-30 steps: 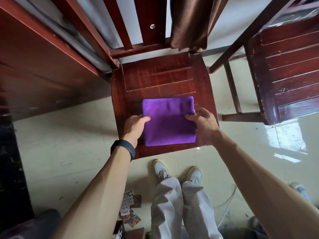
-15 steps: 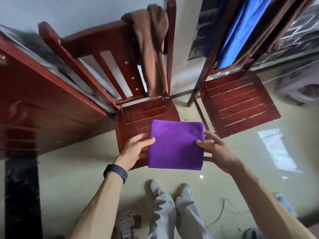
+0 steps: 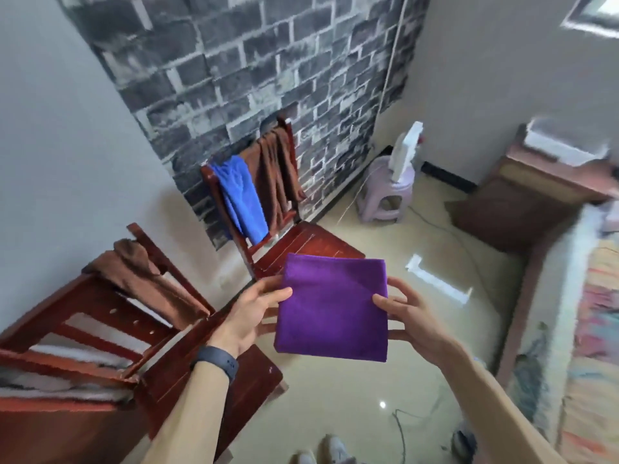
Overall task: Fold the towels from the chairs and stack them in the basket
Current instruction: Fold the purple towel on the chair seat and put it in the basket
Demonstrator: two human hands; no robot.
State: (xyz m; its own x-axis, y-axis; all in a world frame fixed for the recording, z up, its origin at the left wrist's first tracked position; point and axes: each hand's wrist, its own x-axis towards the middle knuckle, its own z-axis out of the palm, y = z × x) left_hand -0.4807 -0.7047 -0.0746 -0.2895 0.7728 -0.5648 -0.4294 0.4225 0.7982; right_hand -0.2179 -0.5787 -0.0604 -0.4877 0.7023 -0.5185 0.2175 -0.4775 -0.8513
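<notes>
A folded purple towel (image 3: 333, 304) is held flat in the air in front of me. My left hand (image 3: 251, 313) pinches its left edge, thumb on top. My right hand (image 3: 407, 316) holds its right edge the same way. A brown towel (image 3: 144, 283) hangs over the back of the near red chair (image 3: 110, 333) at the left. A blue towel (image 3: 239, 195) and another brown towel (image 3: 278, 172) hang over the back of the far red chair (image 3: 301, 242). No basket is in view.
A purple plastic stool (image 3: 385, 195) with a white object on it stands by the brick-pattern wall. A brown cabinet (image 3: 522, 202) is at the right, beside a bed edge (image 3: 562, 296) with a patterned cover. Cables (image 3: 402, 426) lie on the shiny floor near my feet.
The purple towel was lifted off the near chair's seat and is now carried in the air. My view has swung up and to the right, away from that chair.
</notes>
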